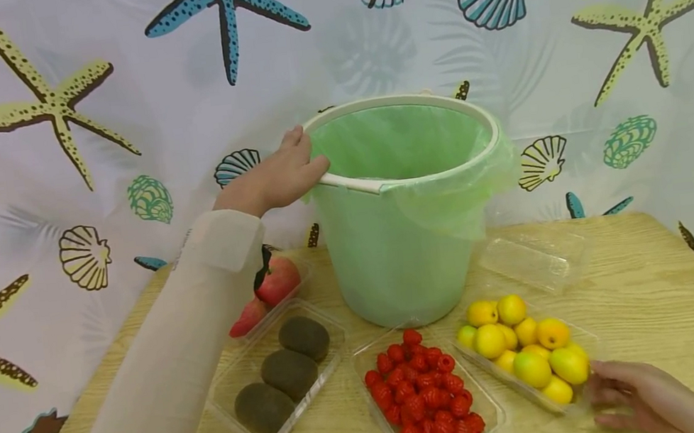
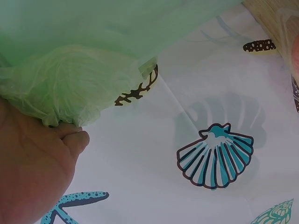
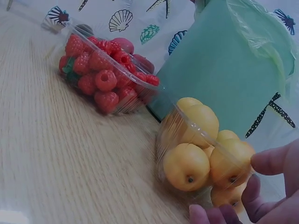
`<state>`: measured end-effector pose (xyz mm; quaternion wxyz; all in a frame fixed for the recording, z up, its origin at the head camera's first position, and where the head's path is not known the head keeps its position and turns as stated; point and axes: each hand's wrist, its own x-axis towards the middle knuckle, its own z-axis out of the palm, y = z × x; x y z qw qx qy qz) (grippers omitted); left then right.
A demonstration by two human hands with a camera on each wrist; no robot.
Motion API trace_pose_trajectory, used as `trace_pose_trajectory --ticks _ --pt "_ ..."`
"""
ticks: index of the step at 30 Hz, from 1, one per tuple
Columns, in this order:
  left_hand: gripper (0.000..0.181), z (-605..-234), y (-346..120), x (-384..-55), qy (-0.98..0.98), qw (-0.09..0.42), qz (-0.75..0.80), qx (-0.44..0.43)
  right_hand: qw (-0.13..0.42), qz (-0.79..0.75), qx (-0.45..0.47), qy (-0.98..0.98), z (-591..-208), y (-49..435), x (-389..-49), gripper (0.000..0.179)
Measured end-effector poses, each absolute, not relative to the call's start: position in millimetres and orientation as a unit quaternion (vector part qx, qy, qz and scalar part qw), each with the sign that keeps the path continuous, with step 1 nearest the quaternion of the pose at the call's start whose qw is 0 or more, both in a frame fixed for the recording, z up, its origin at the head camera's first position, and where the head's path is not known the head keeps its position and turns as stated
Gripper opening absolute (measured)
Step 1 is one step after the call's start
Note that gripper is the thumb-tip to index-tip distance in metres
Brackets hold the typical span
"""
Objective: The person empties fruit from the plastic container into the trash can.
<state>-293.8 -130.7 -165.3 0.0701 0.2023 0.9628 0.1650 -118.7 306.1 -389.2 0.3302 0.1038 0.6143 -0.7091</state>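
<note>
Table: left hand grips upright bin; yellow-fruit tray slants near-right, right hand beside, half-spread.

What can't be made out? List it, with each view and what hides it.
Bottom inside the bucket: head view, behind its near wall.
Part of the red fruit: head view, behind the left sleeve.
Near end of the raspberries: head view, cut by bottom edge.
Sleeve marking: head view, too small to read.
Part of right hand: right wrist view, cut by right edge.
</note>
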Motion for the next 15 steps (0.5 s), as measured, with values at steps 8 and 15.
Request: trace_pose_trajectory --ticks 8,15 --pt "0.074 -165 -131 -294 0.962 0.068 0.168 0.202 0.260 -0.764 0.192 0.559 -390 293 -121 0.032" --pt "0.074 -166 -131 -295 0.962 0.068 0.169 0.204 0.254 -0.813 0.196 0.486 -395 293 -122 0.019"
